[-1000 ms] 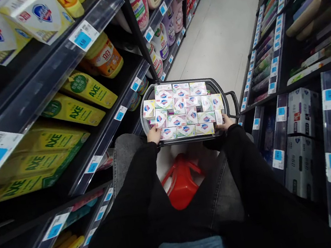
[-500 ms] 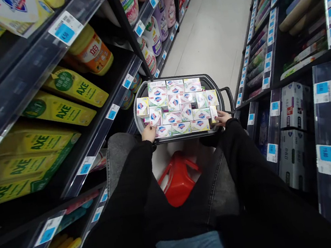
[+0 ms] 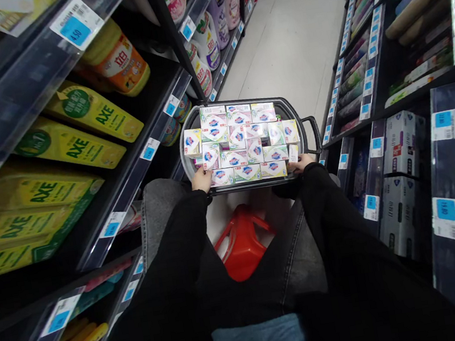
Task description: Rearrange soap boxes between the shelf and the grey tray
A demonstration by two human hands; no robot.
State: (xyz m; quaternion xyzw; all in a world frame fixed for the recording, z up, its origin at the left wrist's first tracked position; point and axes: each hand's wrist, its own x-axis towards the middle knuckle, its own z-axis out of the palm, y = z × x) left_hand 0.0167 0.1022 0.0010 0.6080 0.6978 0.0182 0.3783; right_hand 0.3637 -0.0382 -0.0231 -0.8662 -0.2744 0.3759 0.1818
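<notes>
A dark grey basket (image 3: 292, 109) full of several small white soap boxes (image 3: 242, 140) stands on the aisle floor ahead of me. My left hand (image 3: 202, 179) grips its near left rim, next to a soap box at the corner. On the near right corner my right hand (image 3: 301, 163) holds the rim beside the basket's black side handle (image 3: 315, 132). Both arms are in black sleeves.
A red plastic stool (image 3: 242, 243) sits under me between my knees. Left shelves carry yellow AXE packs (image 3: 69, 150) and detergent bottles (image 3: 207, 41). Right shelves hold boxed goods (image 3: 400, 143) with blue price tags. The white aisle floor (image 3: 301, 37) stretches ahead.
The view has shifted slightly, so the basket and shelves sit a little higher and further left in frame. Both hands keep the same hold on the basket's near rim.
</notes>
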